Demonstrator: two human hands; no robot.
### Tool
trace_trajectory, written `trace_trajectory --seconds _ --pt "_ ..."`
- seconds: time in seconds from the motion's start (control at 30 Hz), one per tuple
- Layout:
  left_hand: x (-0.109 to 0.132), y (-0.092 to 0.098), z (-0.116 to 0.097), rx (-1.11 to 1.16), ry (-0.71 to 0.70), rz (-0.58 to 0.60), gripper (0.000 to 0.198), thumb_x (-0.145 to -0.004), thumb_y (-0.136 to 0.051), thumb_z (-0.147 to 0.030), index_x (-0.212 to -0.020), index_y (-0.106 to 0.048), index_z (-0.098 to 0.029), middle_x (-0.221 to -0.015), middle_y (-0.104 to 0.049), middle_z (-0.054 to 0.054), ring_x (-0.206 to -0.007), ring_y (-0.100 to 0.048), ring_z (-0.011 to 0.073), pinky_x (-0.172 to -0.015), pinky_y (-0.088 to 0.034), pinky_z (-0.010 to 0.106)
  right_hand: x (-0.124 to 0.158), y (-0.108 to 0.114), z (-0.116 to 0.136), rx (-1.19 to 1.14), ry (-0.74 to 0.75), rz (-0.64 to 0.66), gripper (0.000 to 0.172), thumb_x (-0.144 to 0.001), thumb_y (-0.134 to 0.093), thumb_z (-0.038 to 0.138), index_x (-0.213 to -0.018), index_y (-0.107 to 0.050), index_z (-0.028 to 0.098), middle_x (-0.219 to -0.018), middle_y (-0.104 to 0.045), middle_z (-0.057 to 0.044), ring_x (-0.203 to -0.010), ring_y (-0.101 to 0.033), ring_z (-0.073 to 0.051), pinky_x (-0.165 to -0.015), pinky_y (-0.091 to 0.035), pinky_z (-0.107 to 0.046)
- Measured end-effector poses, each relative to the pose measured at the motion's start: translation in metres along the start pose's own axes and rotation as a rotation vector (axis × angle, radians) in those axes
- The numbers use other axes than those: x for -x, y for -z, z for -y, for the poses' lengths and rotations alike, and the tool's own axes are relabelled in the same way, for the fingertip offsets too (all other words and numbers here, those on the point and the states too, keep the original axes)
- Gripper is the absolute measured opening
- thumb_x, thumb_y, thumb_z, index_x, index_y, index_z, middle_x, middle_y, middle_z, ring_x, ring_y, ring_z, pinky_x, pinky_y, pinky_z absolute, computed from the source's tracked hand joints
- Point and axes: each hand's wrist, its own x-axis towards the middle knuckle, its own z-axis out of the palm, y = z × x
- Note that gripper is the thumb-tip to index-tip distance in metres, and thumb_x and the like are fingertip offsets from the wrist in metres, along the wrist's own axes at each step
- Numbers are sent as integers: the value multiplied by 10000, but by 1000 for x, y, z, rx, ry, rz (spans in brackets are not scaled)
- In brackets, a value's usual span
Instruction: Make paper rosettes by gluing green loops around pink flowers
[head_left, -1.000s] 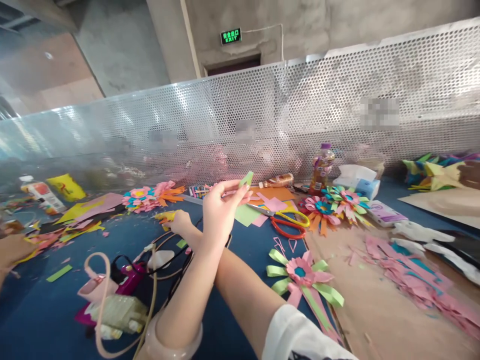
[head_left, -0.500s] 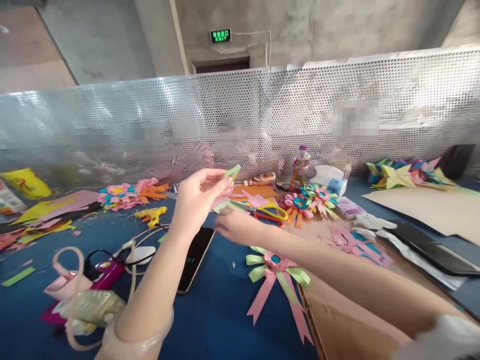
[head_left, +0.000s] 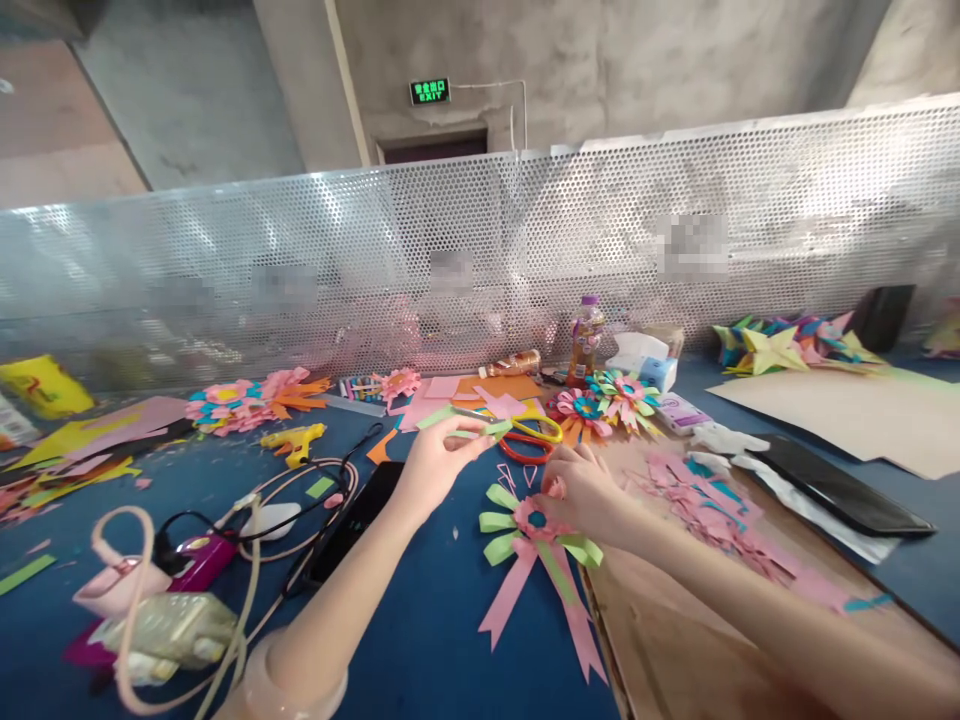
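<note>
My left hand (head_left: 448, 452) is closed in a pinch on a light green paper strip (head_left: 498, 430), held above the table near the scissors. Below and right of it lies a paper flower (head_left: 526, 520), pink with a blue centre, green loops and long pink tails. My right hand (head_left: 585, 492) rests at the flower's upper right edge with its fingers curled onto the pink petals; its fingertips are partly hidden. Just behind the hands are scissors (head_left: 556, 437) with yellow and red handles.
A phone (head_left: 358, 525) lies left of the flower, beside tangled cables and a yellow glue gun (head_left: 294, 441). Finished paper flowers (head_left: 626, 395) and a drink bottle (head_left: 587, 345) stand behind. Pink paper pieces (head_left: 694, 510) cover the cardboard (head_left: 652, 625) at right. A perforated metal screen (head_left: 360, 270) closes the back.
My left hand has moved right and down with the green strip. My right hand has gone from beside the left hand down to the flower. The view has shifted slightly.
</note>
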Motion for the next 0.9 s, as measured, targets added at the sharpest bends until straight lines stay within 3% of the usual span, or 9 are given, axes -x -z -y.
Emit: trace_trajectory --seconds 0.17,0.3,0.4,0.53,0.73,0.9 --pt "8 -13 5 248 194 66 276 -689 -743 -312 -911 -689 -158 -887 -694 69 -799 -652 165 -769 -527 298 -5 3 -3 -107 1 -15 107 -765 -639 228 -668 -664 190 -928 -645 -55 -962 -497 -267 -842 -365 -453" --pt "13 -18 6 470 274 144 313 -658 -783 -290 -928 -687 -164 -1027 -655 65 -931 -610 164 -853 -483 298 -6 17 -2 -247 113 -163 138 -809 -620 267 -692 -618 194 -936 -621 -57 -928 -522 -234 -843 -392 -430" --pt "16 -21 6 653 334 272 271 -671 -782 -255 -909 -693 -159 -1018 -645 61 -853 -618 146 -820 -493 312 -5 26 0 -284 196 -315 131 -818 -618 253 -701 -593 200 -947 -600 -58 -946 -521 -222 -880 -388 -422" --pt "18 -26 6 804 355 400 221 -717 -751 -236 -916 -707 -150 -838 -662 25 -700 -625 111 -822 -508 338 -3 32 2 -326 220 -390 103 -820 -613 233 -721 -595 212 -962 -577 -57 -988 -516 -221 -909 -386 -422" --pt "18 -29 8 868 389 393 219 -734 -737 -205 -932 -705 -117 -853 -687 44 -718 -645 123 -836 -532 351 -4 30 0 -408 169 -388 159 -826 -600 305 -698 -599 211 -952 -585 -58 -997 -526 -225 -923 -390 -419" --pt "15 -27 9 892 375 344 291 -746 -728 -210 -1015 -680 -111 -920 -689 64 -785 -655 142 -905 -517 384 2 34 1 -641 -17 -417 266 -879 -493 428 -1035 -579 230 -1101 -587 -63 -1033 -552 -211 -907 -417 -388"
